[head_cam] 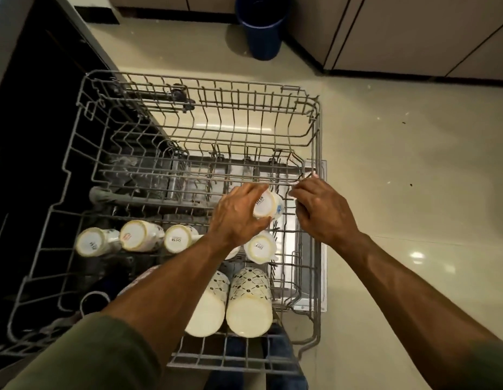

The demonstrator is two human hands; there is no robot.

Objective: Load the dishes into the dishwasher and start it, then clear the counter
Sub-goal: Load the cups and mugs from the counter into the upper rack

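Under left hand [239, 218] fingers: cup [268, 205], gripped upside down, mid-load into rack [315, 130]. Right hand [323, 209] pinches rack wire. Next: seat cup between tines, release.

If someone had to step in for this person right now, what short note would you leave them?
Left hand grips a cup, bottom up, over the rack's right side. Right hand pinches a rack wire.
Done: four cups in a row and two patterned bowls at the front sit bottom up in the rack.
Left: set this cup down, load any remaining dishes, push the rack in, start the machine, clear the counter, which is out of view.
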